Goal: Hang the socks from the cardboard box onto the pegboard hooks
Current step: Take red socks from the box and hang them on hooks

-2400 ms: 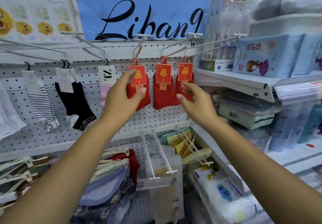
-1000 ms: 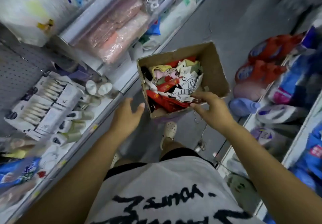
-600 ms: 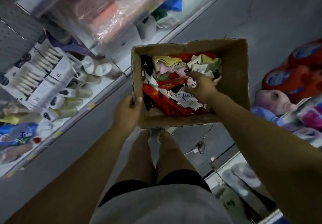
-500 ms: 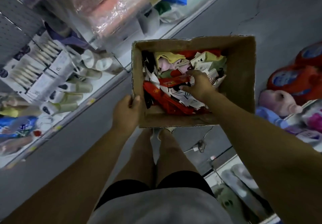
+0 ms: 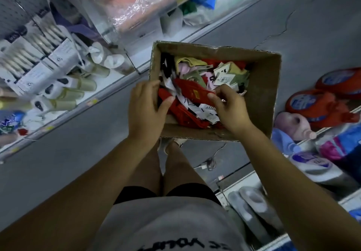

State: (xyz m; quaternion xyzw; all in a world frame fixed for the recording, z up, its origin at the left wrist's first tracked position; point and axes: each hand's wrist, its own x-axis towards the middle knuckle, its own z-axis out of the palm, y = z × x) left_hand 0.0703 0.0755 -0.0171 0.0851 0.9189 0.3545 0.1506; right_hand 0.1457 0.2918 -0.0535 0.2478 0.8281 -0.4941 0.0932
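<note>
Socks (image 5: 224, 75) lie heaped in the cardboard box (image 5: 261, 86) before my feet. Fingers of my right hand (image 5: 230, 110) pinch a red sock pack (image 5: 192, 92) atop them; my left hand (image 5: 145, 108) curls beside it, its grip impossible to tell.

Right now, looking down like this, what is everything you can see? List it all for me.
cardboard box: one, brown, on the grey floor, centre
loose socks: many, mixed colours with paper tags, piled in the box
red sock pack: one, red with gold label, atop the pile
boxed tubes: several, white, at left
wrapped packs: a few, pink, in clear plastic, top
detergent bags: two or more, orange-red, at right
cable: one, dark, on the floor
legs: two, bare, bottom centre
left hand: over the box's near-left corner, thumb touching the pile
right hand: fingers pinch the red sock pack
</note>
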